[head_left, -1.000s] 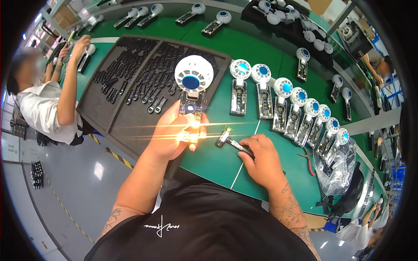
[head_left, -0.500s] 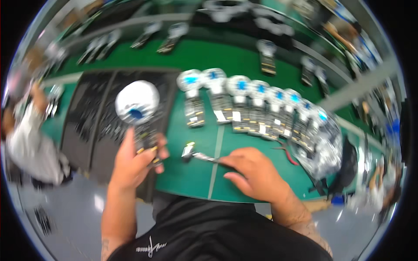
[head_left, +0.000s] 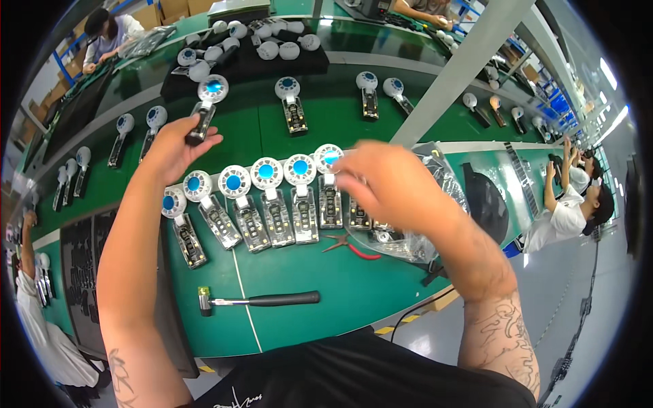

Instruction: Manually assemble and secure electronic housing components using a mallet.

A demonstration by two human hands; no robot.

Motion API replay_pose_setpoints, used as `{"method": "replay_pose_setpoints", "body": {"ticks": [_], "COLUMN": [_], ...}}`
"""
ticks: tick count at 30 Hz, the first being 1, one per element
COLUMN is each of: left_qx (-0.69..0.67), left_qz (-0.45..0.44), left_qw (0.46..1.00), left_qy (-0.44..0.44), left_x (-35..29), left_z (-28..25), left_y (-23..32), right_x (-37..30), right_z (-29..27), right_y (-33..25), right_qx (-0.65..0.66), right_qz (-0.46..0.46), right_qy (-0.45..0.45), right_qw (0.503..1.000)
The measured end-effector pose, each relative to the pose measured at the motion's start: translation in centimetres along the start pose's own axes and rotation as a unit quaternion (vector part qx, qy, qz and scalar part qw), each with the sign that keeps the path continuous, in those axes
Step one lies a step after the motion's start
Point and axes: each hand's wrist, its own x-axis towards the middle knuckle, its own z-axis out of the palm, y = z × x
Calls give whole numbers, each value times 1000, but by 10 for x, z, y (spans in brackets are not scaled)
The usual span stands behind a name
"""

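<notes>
My left hand [head_left: 178, 146] reaches out over the green belt, its thumb and fingers around the handle end of a handheld fan [head_left: 209, 98]. That fan has a round white head with a blue centre and a clear handle showing inner parts. My right hand [head_left: 391, 178], slightly blurred, hovers over the right part of a row of similar fans [head_left: 266, 173]. Its thumb and index finger are apart, close to the head of one fan [head_left: 329, 159]; whether they touch it is unclear. On the green table lies a hammer [head_left: 265, 299] with a black grip, untouched.
Red-handled pliers [head_left: 352, 247] lie below the row. Clear plastic bags [head_left: 432, 197] and a black cap-like object [head_left: 486, 202] are at the right. A dark tray [head_left: 81, 279] stands left. More fans [head_left: 292, 105] lie along the belt, crossed by a grey post [head_left: 462, 68]. Other people work around.
My left hand has carried the fan forward to the belt. My right hand has let go of the hammer, now on the table, and moved to the fan row. The view has shifted.
</notes>
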Motion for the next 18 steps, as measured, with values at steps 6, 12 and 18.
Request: {"method": "replay_pose_setpoints", "body": {"ticks": [6,12,18], "left_qx": [786,721,430], "left_qz": [109,194,242], "left_qw": [591,645,869], "left_qy": [144,161,41], "left_x": [32,-108,-211], "left_z": [-12,2,0], "left_y": [-22,-7,-43], "right_x": [156,205,193], "right_z": [78,144,83], "right_y": [77,131,42], "right_qx": [-81,-153,167], "right_qz": [138,251,229], "right_qy": [-97,-131,-43], "right_qw": [982,947,958]}}
